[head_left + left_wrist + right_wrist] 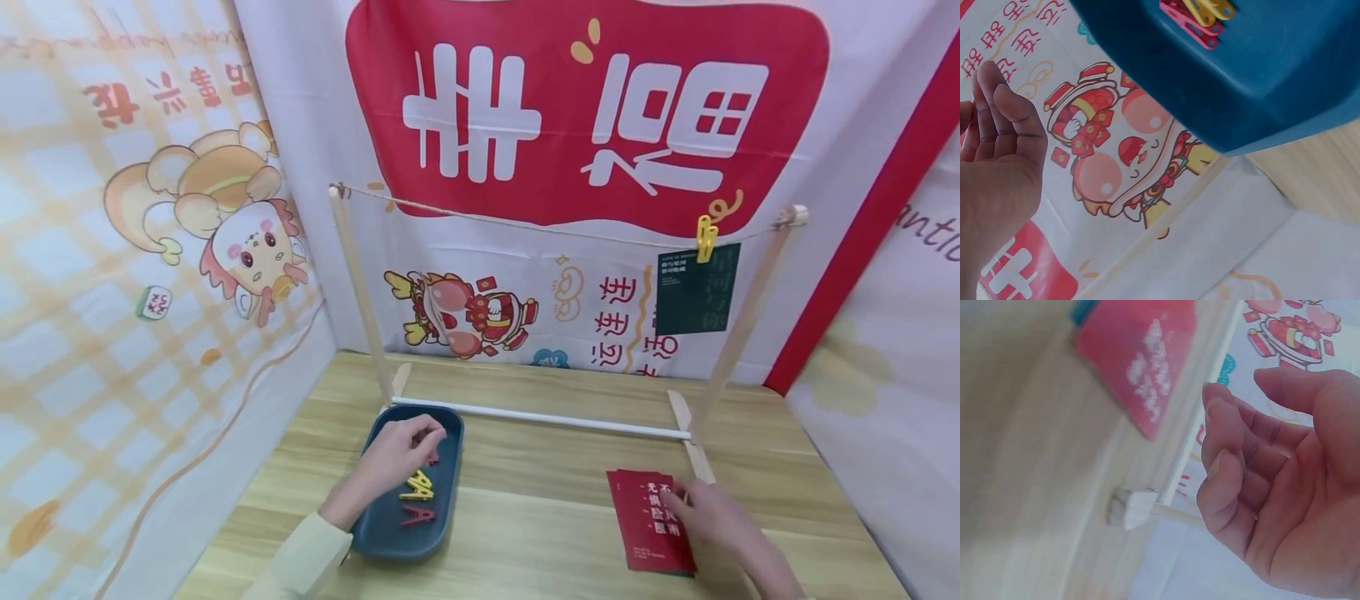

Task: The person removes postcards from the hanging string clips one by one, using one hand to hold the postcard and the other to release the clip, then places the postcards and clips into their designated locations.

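Note:
In the head view my left hand (401, 450) hovers over a dark blue tray (442, 521), its fingers loosely bent with nothing between them. Yellow clothespins (420, 485) and a red clothespin (417, 517) lie inside the tray; another red one is partly covered by the hand. My right hand (712, 512) is over the right edge of a stack of red cards (637, 533) on the table. The right wrist view has its fingers relaxed, the palm bare, and the top red card (1141, 356) beyond them.
Behind the tray and cards stands a wooden frame with a left post (360, 292), a right post (742, 333) and a white bottom rod (540, 418). A string (525, 223) spans the top. A yellow clothespin (706, 242) clips a dark green card (693, 296) near its right end.

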{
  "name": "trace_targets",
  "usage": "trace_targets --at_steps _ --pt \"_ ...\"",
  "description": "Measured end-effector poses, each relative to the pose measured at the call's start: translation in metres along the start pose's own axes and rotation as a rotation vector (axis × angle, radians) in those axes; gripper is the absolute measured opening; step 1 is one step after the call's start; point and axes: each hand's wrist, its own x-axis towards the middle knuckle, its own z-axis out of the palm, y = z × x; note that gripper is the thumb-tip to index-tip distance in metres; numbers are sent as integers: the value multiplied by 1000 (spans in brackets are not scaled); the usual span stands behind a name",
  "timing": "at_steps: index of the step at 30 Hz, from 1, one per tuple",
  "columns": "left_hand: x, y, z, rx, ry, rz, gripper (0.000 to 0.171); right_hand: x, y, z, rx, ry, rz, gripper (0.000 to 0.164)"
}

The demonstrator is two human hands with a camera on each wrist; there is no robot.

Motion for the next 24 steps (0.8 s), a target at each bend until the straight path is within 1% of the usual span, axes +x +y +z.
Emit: trace_targets --at_steps 3,6,9,11,13,16,18,21,24 --pt "1 7 -1 -17 0 19 12 3 -3 -7 25 14 -44 31" --pt "-1 11 -1 -21 -6 25 12 6 -8 -18 91 34 -107 31" --pt "-3 13 -4 -16 5 26 10 8 -14 -35 195 64 -187 30" --pt "-1 15 -3 -19 17 40 10 6 -15 -51 235 101 -210 31" --pt "2 16 -4 -26 25 55 10 4 -15 -67 236 145 -214 37" --pt "6 19 -6 -41 21 72 11 0 -15 -89 197 195 -199 46" --pt "9 22 -8 -45 19 80 12 -3 -14 -101 181 230 -206 50" --pt "15 26 -13 -48 32 110 12 -7 -13 -116 187 323 -246 49" --pt "23 34 -18 -66 76 145 12 -7 -14 -128 199 439 -291 47"
